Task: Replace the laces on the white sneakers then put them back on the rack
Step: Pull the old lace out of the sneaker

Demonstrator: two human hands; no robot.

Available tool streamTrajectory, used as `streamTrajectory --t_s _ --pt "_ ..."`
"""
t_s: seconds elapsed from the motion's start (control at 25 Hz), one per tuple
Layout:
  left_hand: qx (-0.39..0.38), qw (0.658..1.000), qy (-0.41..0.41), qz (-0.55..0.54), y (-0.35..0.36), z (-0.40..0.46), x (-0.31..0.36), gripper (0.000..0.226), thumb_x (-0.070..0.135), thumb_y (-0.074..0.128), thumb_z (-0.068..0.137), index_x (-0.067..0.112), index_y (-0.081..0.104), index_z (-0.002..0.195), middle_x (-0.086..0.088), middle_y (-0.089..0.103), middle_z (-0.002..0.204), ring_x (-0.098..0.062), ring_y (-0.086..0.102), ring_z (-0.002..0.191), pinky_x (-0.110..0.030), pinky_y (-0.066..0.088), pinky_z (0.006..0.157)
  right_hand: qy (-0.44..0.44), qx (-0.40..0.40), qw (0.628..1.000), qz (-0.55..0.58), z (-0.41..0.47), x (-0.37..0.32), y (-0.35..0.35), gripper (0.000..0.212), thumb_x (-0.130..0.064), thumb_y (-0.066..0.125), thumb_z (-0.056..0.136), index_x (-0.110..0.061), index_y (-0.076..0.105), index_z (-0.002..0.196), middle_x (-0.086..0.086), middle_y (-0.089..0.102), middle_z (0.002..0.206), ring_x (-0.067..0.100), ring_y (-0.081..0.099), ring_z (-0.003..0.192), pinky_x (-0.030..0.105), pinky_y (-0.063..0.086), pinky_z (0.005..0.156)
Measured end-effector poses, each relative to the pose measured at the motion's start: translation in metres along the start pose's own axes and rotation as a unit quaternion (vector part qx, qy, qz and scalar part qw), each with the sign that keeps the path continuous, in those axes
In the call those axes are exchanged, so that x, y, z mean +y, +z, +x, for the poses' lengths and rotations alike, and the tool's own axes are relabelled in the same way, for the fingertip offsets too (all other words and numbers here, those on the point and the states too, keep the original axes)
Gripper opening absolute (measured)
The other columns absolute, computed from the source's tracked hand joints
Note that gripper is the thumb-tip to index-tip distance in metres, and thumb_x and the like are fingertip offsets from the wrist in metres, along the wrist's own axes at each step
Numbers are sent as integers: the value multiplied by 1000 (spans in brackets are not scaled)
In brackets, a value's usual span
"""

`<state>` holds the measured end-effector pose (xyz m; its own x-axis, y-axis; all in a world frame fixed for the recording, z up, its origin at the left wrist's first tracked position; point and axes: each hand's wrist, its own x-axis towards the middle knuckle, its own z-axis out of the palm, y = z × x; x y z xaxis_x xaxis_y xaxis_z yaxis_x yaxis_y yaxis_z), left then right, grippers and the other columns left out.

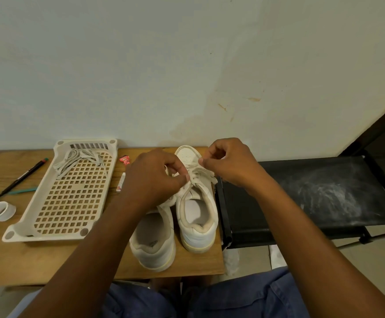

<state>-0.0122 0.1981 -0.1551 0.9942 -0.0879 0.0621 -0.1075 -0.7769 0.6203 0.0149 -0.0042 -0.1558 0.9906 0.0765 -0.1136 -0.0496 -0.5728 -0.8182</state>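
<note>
Both hands' grip pinches lace (200,174) beside tray (49,236).

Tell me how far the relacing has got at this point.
Midway. Loose laces lie in the white tray, likely one set. In hand: left hand and right hand each pinch lace over the right sneaker. The left sneaker is partly hidden. Neither shoe sits on the black rack.

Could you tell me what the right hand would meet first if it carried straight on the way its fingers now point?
Probably the left hand: the right hand pinches the lace over the right sneaker, fingers pointing left. Depth is unclear.
</note>
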Motion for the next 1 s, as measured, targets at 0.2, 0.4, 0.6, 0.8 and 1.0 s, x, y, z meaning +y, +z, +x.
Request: streamTrajectory --t_s 0.2,0.4,0.6,0.8,1.0 --pt "-37 999 4 -1 3 0 3 20 52 79 79 32 80 81 16 73 79 -6 65 80 -37 56 77 -44 -131 989 -56 -4 -4 1 12 -12 77 85 -23 81 86 -11 75 83 7 69 82 28 58 78" --pt "-47 998 21 -27 1 -2 6 18 37 64 73 38 80 79 21 72 83 -11 65 84 -43 58 79 -45 -152 985 -62 -3 -4 3 13 -10 81 80 -21 79 86 -4 74 87 12 68 80 37 61 81" --pt "-39 999 -6 -24 2 -4 8 28 53 59 68 36 77 79 18 73 78 -8 66 78 -41 60 77 -26 -123 990 -66 -1 -1 6 4 -21 81 81 -18 79 80 -4 75 79 12 70 76 44 63 82" --pt "-59 998 3 -17 5 -3 10 28 57 69 64 36 78 80 20 71 69 -4 68 74 -43 60 76 -7 -142 988 -52 -4 -4 0 7 -17 77 87 -11 77 90 5 75 89 15 68 74 33 62 60" --pt "-64 996 -16 -61 7 3 3 14 36 89 75 26 80 79 11 74 67 -8 70 68 -44 62 77 -17 -155 985 -70 -6 -5 2 8 -23 82 85 -17 77 88 0 74 89 13 68 76 27 58 59"
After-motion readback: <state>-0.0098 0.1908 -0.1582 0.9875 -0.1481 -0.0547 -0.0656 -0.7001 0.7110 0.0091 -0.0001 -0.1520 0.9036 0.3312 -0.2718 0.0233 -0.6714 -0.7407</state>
